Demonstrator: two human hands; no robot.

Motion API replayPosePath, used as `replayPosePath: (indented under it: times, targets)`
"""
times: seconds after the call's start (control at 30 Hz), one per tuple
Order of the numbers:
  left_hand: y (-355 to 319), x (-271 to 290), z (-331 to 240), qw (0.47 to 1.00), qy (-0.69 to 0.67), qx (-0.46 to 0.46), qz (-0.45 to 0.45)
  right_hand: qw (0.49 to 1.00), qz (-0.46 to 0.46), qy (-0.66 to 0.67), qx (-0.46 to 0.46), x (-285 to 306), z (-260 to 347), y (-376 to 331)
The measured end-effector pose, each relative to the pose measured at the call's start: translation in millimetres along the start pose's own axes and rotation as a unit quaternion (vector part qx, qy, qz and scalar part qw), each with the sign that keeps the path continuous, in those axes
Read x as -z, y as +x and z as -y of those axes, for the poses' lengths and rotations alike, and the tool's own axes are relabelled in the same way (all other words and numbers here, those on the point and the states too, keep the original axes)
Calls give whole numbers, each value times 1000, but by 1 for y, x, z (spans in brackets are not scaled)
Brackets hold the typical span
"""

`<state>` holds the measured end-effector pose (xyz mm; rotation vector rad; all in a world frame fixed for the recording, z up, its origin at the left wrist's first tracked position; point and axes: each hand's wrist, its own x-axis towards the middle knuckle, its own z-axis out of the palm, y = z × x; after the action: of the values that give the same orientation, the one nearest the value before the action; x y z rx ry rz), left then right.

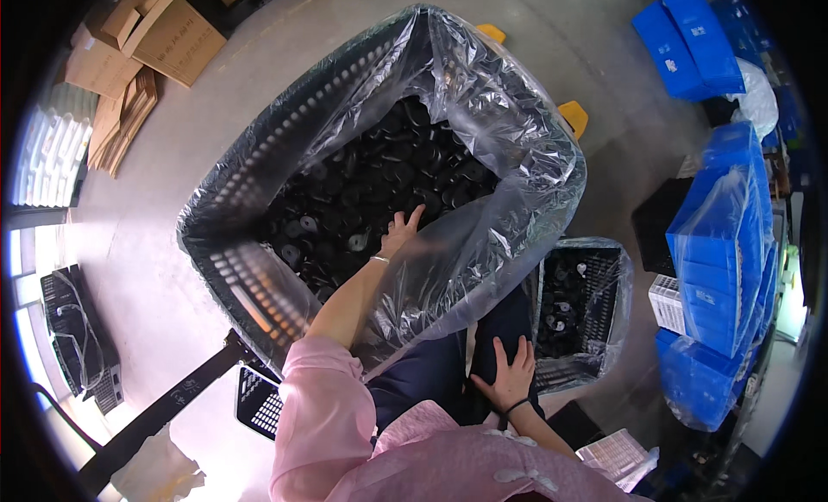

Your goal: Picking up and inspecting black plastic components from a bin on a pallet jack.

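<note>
A large crate [252, 148] lined with clear plastic film [492, 97] holds a heap of glossy black curved parts [379, 178], some with a pale round centre. Into this crate reaches my left hand [400, 235], palm down at the near edge of the heap. Its fingers are spread and nothing shows in them; whether the fingertips touch the parts I cannot tell. Lower right, my right hand [511, 371] lies with fingers apart on my dark-trousered leg [483, 351], holding nothing. Beside that leg stands a smaller lined crate [623, 308] with similar black parts [565, 316].
Blue bins [716, 243], partly wrapped in film, are stacked along the right. Cardboard boxes [172, 40] stand at the far left. A dark slotted crate [82, 338] lies on the left floor. A black bar [164, 407] runs toward the large crate's near left corner.
</note>
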<state>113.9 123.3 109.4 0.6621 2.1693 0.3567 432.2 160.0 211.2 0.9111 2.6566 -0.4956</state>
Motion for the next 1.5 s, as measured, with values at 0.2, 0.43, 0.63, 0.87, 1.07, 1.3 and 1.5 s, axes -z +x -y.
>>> replayPosePath:
  times: [0.2, 0.43, 0.63, 0.87, 1.07, 1.3, 1.5]
  targets:
    - [1, -17, 2, 990, -130, -43, -28, 1000, 10, -13, 1, -2, 4, -1]
    - [-1, -11, -19, 966, -242, -45, -73, 1000, -8, -19, 2, -6, 3, -4]
    - [48, -59, 54, 928, -345, -143, 18, 999, 4, -37, 2, -7, 2, -5]
    - [28, -41, 33, 937, -336, -81, -48, 999, -11, -31, 2, -7, 2, -3]
    - [5, 18, 43, 843, -529, 19, -96, 999, -30, -28, 5, -12, -1, -3]
    - [-82, 116, 34, 655, -731, -121, -148, 996, 5, 91, 17, 7, -16, 3]
    - [-177, 125, -22, 559, -791, -232, -84, 859, -105, 462, 195, 129, 49, 51]
